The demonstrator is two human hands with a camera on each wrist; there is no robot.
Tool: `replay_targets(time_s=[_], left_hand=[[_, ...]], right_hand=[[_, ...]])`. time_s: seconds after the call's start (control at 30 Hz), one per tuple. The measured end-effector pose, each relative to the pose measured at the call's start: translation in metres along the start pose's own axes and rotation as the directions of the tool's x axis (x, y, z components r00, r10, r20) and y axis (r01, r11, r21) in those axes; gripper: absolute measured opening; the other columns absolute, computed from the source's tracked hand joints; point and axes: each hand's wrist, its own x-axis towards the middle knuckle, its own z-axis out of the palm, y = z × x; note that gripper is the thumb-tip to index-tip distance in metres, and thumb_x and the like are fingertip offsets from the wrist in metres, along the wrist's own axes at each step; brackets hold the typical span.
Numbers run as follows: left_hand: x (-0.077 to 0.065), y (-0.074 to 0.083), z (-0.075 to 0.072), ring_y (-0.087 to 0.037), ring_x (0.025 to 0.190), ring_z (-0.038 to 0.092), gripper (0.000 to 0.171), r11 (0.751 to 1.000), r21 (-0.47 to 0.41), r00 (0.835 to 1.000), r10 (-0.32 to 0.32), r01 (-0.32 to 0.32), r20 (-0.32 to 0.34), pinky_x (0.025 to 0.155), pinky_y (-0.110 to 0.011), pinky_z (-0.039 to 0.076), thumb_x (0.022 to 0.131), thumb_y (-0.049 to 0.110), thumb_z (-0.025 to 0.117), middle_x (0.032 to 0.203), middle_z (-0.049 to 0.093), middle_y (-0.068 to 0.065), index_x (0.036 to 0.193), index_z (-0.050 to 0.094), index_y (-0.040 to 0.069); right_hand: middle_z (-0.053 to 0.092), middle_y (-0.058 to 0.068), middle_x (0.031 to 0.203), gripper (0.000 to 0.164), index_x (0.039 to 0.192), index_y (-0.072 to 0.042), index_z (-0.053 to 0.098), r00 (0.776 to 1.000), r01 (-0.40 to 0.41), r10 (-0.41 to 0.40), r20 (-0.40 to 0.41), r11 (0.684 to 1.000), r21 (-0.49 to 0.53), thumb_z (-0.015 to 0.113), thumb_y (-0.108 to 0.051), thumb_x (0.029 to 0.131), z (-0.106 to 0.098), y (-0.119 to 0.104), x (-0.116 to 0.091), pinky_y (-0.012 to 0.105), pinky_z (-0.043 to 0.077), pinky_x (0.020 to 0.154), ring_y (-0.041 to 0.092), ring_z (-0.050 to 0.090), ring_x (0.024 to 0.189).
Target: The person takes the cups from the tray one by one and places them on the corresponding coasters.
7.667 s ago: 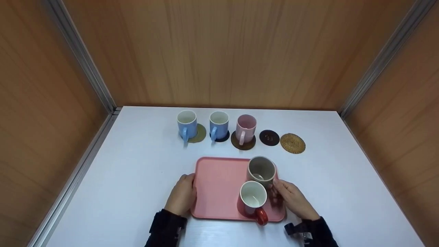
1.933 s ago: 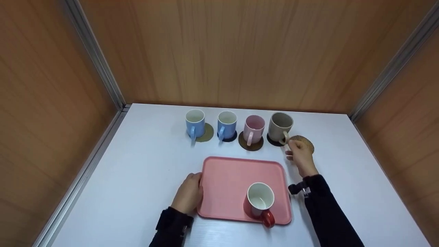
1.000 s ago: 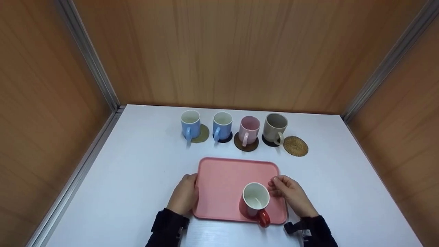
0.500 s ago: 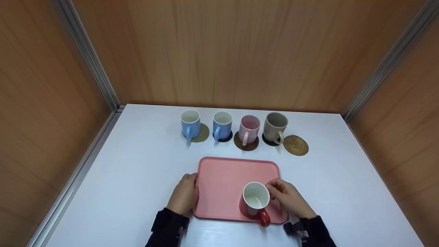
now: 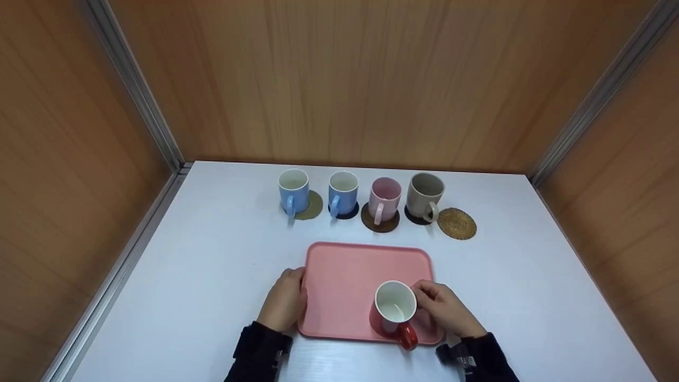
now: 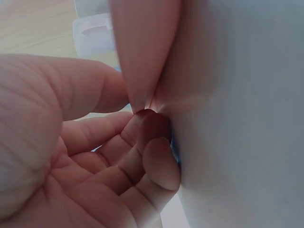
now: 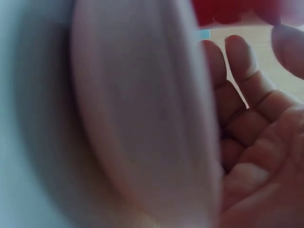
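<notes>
A pink tray (image 5: 339,286) lies on the white table. My left hand (image 5: 285,300) grips its left edge; the left wrist view shows the thumb above the rim and curled fingers (image 6: 159,164) below. On the tray's right part stands an upright mug (image 5: 395,305), white inside, with a red handle toward the front. My right hand (image 5: 448,307) is at the mug's right side, its fingertips by the wall just under the rim. In the right wrist view its fingers (image 7: 242,57) are loosely bent near the mug's red outside (image 7: 223,10); whether they touch it is unclear.
Behind the tray stand two blue mugs (image 5: 294,191) (image 5: 343,193), a pink mug (image 5: 384,200) and a grey-brown mug (image 5: 424,196), each on or partly on a coaster. A woven coaster (image 5: 457,223) lies bare at the row's right end. Wooden walls (image 5: 339,79) enclose the table.
The grey-brown mug has gone from the tray to the dark coaster in the back row. My right hand has let go of it and come back beside the red-handled mug. My left hand stays put.
</notes>
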Motion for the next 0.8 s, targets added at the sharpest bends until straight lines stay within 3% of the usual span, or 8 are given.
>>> replay_targets(time_s=[0.17,0.37,0.6,0.8], left_hand=[[0.0002,0.0002,-0.0001,-0.037,0.116,0.07,0.04,1.0,0.003,1.0,0.002,-0.002,0.004,0.105,-0.052,0.058,0.102,0.001,0.062,0.121,0.07,-0.022,0.141,0.063,-0.007],[-0.0004,0.0004,-0.0006,-0.036,0.115,0.07,0.04,1.0,-0.005,1.0,0.003,-0.003,-0.002,0.104,-0.051,0.059,0.102,0.001,0.062,0.12,0.07,-0.021,0.141,0.063,-0.006],[-0.0015,0.0001,-0.0006,-0.036,0.114,0.07,0.039,1.0,-0.014,1.0,0.015,-0.015,-0.007,0.101,-0.051,0.06,0.102,0.0,0.062,0.12,0.07,-0.022,0.141,0.063,-0.007],[-0.0004,0.0001,-0.0001,-0.034,0.113,0.07,0.038,1.0,-0.013,1.0,-0.002,0.002,-0.006,0.102,-0.051,0.06,0.104,0.003,0.061,0.119,0.071,-0.02,0.141,0.064,-0.005]], right_hand=[[0.069,-0.008,0.097,0.033,0.112,0.011,0.062,0.998,0.051,-0.052,0.02,0.998,0.04,0.048,-0.018,0.115,-0.0006,0.0024,0.0005,0.024,0.06,0.086,0.004,0.069,0.092],[0.071,0.004,0.119,0.034,0.131,0.003,0.063,0.988,0.125,-0.13,0.085,0.99,0.07,0.059,-0.024,0.111,-0.0013,0.0054,-0.0007,0.022,0.054,0.094,0.007,0.065,0.106],[0.067,0.022,0.136,0.063,0.147,0.0,0.054,0.961,0.16,-0.192,0.198,0.973,0.163,0.083,-0.019,0.095,0.0013,0.0082,0.0015,0.027,0.054,0.106,0.018,0.067,0.12],[0.063,0.02,0.146,0.083,0.158,-0.008,0.048,0.965,0.148,-0.172,0.199,0.981,0.128,0.088,-0.008,0.085,0.0047,0.0009,-0.0006,0.025,0.049,0.113,0.02,0.064,0.131]])
